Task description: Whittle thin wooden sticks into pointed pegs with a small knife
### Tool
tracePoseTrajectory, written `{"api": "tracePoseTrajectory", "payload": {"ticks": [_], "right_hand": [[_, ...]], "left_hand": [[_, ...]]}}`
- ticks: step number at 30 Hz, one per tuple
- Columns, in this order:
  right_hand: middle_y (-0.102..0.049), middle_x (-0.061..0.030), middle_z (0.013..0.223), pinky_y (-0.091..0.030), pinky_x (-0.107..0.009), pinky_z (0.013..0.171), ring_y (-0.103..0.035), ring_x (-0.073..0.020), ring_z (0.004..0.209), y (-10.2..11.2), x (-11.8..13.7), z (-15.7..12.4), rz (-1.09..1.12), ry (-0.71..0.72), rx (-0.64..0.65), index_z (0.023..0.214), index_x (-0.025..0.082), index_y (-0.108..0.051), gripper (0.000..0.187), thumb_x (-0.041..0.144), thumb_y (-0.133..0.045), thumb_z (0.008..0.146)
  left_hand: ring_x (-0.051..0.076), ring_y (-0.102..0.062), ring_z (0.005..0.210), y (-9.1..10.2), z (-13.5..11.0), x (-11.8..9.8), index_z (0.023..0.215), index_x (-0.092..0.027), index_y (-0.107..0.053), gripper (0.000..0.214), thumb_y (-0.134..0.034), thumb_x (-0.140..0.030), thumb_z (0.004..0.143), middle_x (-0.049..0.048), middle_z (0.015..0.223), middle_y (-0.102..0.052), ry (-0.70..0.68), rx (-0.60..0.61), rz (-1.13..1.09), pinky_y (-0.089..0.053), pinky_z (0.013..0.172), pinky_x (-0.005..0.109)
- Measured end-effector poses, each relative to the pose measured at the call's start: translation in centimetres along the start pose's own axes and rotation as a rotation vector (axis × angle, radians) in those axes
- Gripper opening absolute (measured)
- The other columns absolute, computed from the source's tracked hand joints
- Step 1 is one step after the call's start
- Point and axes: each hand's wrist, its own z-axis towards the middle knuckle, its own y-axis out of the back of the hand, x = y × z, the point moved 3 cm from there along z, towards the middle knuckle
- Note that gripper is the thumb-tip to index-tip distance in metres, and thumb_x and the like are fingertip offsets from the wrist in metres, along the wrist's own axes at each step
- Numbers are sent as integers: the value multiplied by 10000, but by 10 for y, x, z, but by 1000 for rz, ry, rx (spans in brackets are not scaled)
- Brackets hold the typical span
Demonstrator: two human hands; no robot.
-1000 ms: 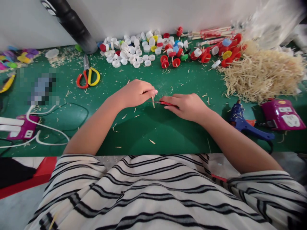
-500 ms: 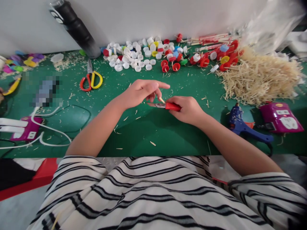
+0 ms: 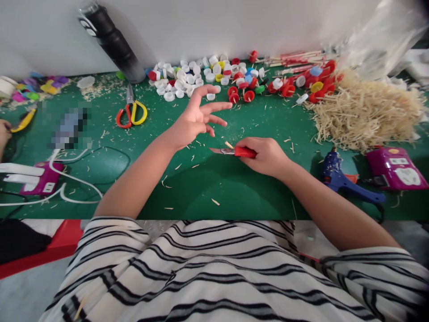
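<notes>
My right hand [image 3: 266, 154] is wrapped round the red handle of a utility knife [image 3: 244, 152], its blade pointing left above the green tabletop. A short pale wooden stick [image 3: 229, 144] pokes out beside the fingers, just above the blade; how it is held there is hidden. My left hand [image 3: 197, 120] hovers to the left of the blade with its fingers spread and nothing in it. Beyond it lies a heap of bottle caps [image 3: 186, 80], mostly white. Red caps with sticks through them [image 3: 248, 95] sit to their right.
Scissors [image 3: 132, 114] and a black bottle [image 3: 117, 47] are at the back left. A pile of thin wooden sticks [image 3: 368, 112], a blue glue gun [image 3: 338, 174] and a purple box [image 3: 395, 167] are on the right. White cables [image 3: 77, 179] run at left. Another person's hand [image 3: 4, 134] shows at the left edge.
My left hand has moved away from the stick and knife tip, up and to the left, and its fingers have spread. My right hand keeps the knife in nearly the same place.
</notes>
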Motion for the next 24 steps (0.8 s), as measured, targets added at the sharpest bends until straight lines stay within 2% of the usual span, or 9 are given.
{"api": "tracePoseTrajectory", "payload": {"ticks": [3,6,8,10,15,21,24], "right_hand": [[-758,-62,950,-439,-294,723,-647,-186,789,0,0,0,-8,-7,11,1070,194,-741,297,287,-563,850],[-754,-60,921,-419,-291,693,-633,-186,763,0,1,2,-32,-29,22,1048,195,-743,291,289,-564,838],[-752,-56,912,-402,-287,677,-623,-182,749,-1,2,2,-50,-53,37,1049,201,-744,292,299,-561,843],[-753,-51,906,-385,-285,666,-615,-181,743,-2,2,3,-80,-84,62,1056,211,-744,294,315,-555,857],[-749,-41,873,-341,-287,639,-599,-185,727,-2,2,4,-171,-163,107,1052,225,-745,288,322,-557,857],[-756,-35,888,-334,-288,632,-607,-186,731,-1,3,5,-202,-209,116,1054,235,-745,274,321,-561,871],[-778,-42,983,-370,-290,661,-656,-207,804,1,5,6,-223,-198,144,1141,251,-733,306,336,-557,906]], "left_hand": [[191,-731,1094,0,-2,-3,1482,-296,-431,625,-540,-281,867,93,1442,-637,-68,74,-70,-603,764,270],[167,-741,950,-4,-3,-7,1346,-237,-600,470,-607,-335,886,86,1200,-748,-129,134,-154,-600,745,265],[144,-728,846,-9,-4,-9,1211,-211,-697,361,-649,-371,891,65,1007,-773,-121,165,-136,-582,697,242],[121,-700,750,-13,-5,-10,1084,-204,-754,280,-673,-388,890,45,903,-770,-79,178,-71,-553,638,224],[101,-644,633,-16,-7,-12,925,-208,-793,252,-647,-414,910,27,805,-767,4,111,111,-477,569,222],[95,-584,596,-17,-8,-18,880,-211,-796,274,-617,-414,921,21,778,-768,-57,71,321,-411,574,249],[87,-555,574,-14,-7,-15,886,-209,-786,267,-591,-383,940,18,767,-757,-70,32,425,-417,616,262]]}}
